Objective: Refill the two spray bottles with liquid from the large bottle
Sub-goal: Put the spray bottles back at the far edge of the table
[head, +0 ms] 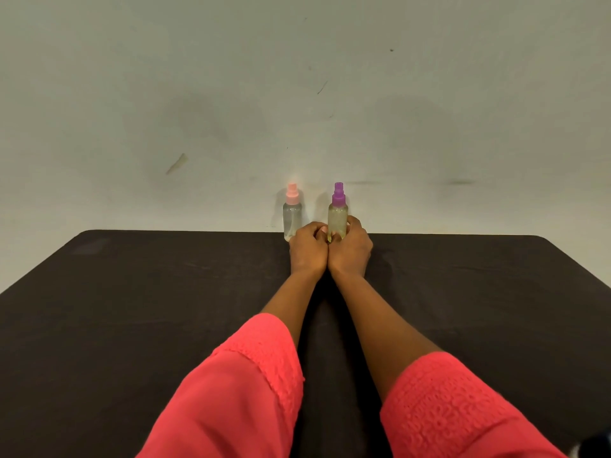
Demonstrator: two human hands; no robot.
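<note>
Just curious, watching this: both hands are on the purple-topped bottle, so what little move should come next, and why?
Probably let go and draw both hands back. The purple-capped bottle stands upright at the table's far edge with its cap on, beside the pink-capped bottle, also capped. The left hand and right hand wrap its base. No large bottle is in view, so pouring seems finished.

Two spray bottles stand upright at the far edge of the counter (132,325), close against the wall (297,77) behind them. The left spray bottle (292,214) stands just beside the right spray bottle (338,213), with a small gap between. Both forearms reach forward side by side down the middle of the counter. The left hand (308,249) and right hand (350,251) touch each other in front of the bottles, their fingers (353,223) wrapped around the base of the right spray bottle.
</note>
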